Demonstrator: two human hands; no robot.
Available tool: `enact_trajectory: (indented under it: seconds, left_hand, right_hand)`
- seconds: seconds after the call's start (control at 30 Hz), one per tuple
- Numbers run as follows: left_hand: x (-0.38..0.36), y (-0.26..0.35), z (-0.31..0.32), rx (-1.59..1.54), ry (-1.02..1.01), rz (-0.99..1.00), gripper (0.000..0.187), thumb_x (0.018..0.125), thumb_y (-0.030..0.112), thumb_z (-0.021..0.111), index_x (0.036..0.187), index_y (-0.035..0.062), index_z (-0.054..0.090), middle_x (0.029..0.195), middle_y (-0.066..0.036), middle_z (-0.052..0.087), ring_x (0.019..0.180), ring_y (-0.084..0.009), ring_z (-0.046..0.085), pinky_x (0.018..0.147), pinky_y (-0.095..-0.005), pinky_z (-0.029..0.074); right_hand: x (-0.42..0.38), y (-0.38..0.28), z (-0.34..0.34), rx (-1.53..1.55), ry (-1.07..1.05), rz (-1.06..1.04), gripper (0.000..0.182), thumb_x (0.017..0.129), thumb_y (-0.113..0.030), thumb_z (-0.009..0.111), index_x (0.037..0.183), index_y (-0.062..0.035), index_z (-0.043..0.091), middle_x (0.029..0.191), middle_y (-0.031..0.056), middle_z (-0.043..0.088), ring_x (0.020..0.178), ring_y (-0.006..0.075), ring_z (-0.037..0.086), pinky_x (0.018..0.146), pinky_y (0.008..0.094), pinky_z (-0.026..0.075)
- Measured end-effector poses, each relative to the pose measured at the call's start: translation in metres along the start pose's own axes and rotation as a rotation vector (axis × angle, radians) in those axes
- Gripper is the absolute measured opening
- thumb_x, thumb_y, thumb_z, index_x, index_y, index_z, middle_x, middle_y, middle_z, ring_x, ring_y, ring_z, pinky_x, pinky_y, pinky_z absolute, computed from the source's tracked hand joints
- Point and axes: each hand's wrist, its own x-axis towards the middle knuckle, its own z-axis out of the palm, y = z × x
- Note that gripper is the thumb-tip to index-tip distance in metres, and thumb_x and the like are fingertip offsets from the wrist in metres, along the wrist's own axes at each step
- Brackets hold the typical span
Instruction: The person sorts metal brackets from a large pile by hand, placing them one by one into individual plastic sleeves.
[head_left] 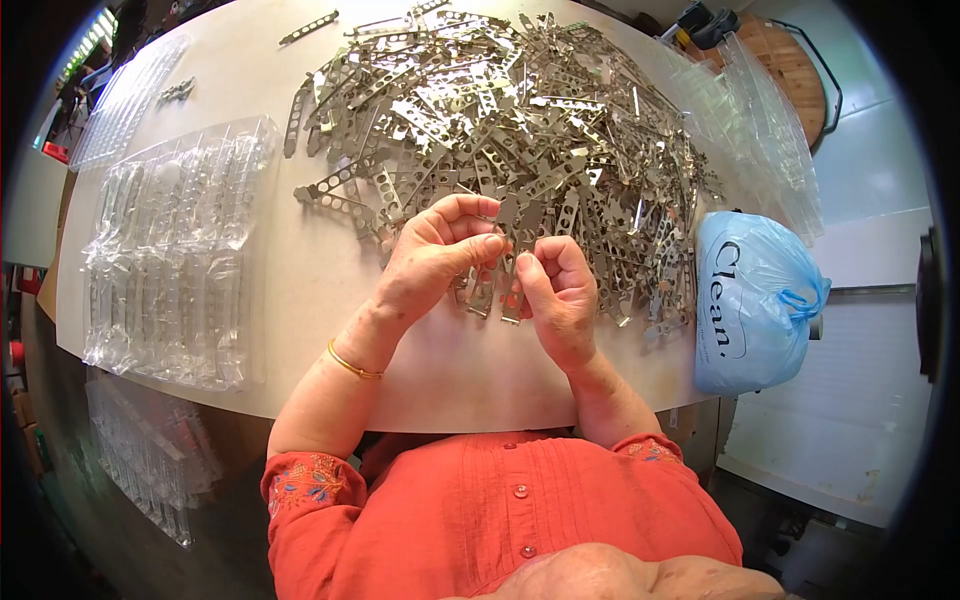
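My left hand (440,250) is closed in a pinch, thumb against fingertips, at the near edge of a large heap of flat metal strips (480,130). A gold bangle (354,362) circles that wrist. Close beside it, my right hand (560,295) has its fingers curled in and its thumb pressed against them. A flat metal strip (511,300) shows between the two hands, its upper part overlapped by fingertips. Another strip (478,298) lies just left of it, under the left hand. Most strips in the heap have rows of round holes, and they lie crossed at many angles.
Clear plastic trays (175,250) with metal strips in their slots are stacked at the left. Another clear tray (125,105) lies behind them. A tied blue plastic bag (750,300) stands at the table's right edge, below more clear plastic trays (755,120).
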Motion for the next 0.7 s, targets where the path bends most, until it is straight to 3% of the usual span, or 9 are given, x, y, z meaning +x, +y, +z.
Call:
enact_trajectory:
  seconds: [0.27, 0.53, 0.7]
  left_hand:
    - [0.0016, -0.0048, -0.0032, -0.072, -0.011, -0.014, 0.025, 0.092, 0.002, 0.069, 0.115, 0.0023, 0.059, 0.098, -0.006, 0.070, 0.088, -0.0113, 0.066, 0.080, -0.0257, 0.054]
    - [0.0033, -0.0072, -0.0071, -0.045, -0.031, -0.072, 0.018, 0.093, 0.008, 0.070, 0.108, 0.0039, 0.060, 0.094, -0.003, 0.069, 0.079, -0.0095, 0.065, 0.068, -0.0276, 0.057]
    - [0.0039, -0.0075, -0.0083, -0.062, -0.038, -0.097, 0.017, 0.094, 0.008, 0.069, 0.108, 0.0042, 0.061, 0.094, -0.003, 0.069, 0.078, -0.0093, 0.065, 0.068, -0.0270, 0.057]
  right_hand:
    - [-0.0004, 0.0061, 0.0005, -0.008, -0.018, 0.037, 0.009, 0.100, -0.009, 0.059, 0.098, -0.0082, 0.051, 0.074, -0.0023, 0.059, 0.060, 0.0017, 0.054, 0.049, 0.0181, 0.044]
    - [-0.0003, 0.0057, 0.0014, 0.019, -0.040, 0.006, 0.008, 0.100, -0.007, 0.058, 0.098, -0.0077, 0.050, 0.074, -0.0017, 0.059, 0.058, 0.0015, 0.052, 0.048, 0.0186, 0.043]
    - [-0.0004, 0.0028, 0.0014, 0.001, -0.040, 0.004, 0.008, 0.100, -0.007, 0.058, 0.097, -0.0074, 0.050, 0.074, -0.0011, 0.060, 0.057, 0.0014, 0.052, 0.048, 0.0184, 0.042]
